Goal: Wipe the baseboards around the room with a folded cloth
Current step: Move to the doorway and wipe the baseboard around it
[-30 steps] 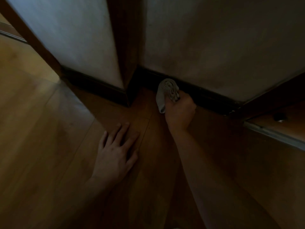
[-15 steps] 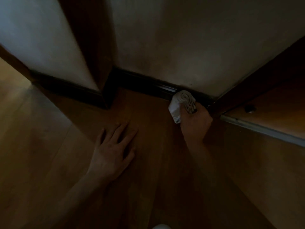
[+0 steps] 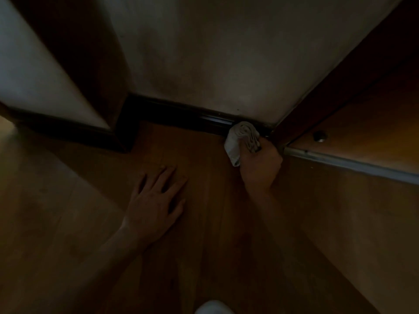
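A dark baseboard (image 3: 181, 114) runs along the foot of the pale wall, from a dark wooden corner post on the left to a wooden frame on the right. My right hand (image 3: 260, 164) grips a folded white cloth (image 3: 240, 139) and holds it against the right end of that baseboard, close to the frame. My left hand (image 3: 156, 200) lies flat on the wooden floor with its fingers spread, well to the left of the cloth.
A second dark baseboard (image 3: 63, 130) runs under the left wall. At the right lies a metal threshold strip (image 3: 349, 164), with a small round metal fitting (image 3: 319, 136) on the floor beyond it. A pale object (image 3: 213, 308) shows at the bottom edge.
My right hand has slid the cloth to the right along the baseboard, from near the corner post to the frame. The left hand has stayed flat on the floor.
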Tool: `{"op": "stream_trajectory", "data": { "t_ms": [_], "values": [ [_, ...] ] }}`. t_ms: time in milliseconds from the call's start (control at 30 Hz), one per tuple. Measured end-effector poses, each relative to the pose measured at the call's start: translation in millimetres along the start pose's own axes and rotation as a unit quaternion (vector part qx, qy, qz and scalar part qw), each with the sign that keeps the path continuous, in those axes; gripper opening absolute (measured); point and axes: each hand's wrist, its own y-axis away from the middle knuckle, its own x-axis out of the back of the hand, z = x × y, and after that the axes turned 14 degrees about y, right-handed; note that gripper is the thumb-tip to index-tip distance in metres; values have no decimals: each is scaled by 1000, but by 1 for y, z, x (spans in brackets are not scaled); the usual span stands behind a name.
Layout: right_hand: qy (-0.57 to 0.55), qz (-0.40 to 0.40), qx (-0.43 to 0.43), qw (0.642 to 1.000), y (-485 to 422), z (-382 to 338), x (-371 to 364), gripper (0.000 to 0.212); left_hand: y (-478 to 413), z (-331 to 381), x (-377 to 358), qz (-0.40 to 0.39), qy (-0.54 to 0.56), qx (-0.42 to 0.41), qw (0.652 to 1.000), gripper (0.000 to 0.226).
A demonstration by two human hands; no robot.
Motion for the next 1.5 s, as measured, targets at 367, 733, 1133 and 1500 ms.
{"op": "stream_trajectory", "data": {
  "t_ms": [367, 733, 1133, 1500],
  "values": [
    [12, 0, 11, 1000, 1, 1, -5, 24, -9, 13, -4, -5, -23, 1, 1000, 62],
    [-18, -16, 39, 999, 4, -13, -8, 29, -13, 14, -14, 25, -35, 5, 999, 62],
    [19, 47, -19, 999, -8, 39, 28, 21, -17, 21, -15, 47, -32, 10, 998, 60],
    [12, 27, -7, 1000, -14, 45, 25, 21, -19, 26, -20, 48, -22, 23, 998, 60]
  ]
}}
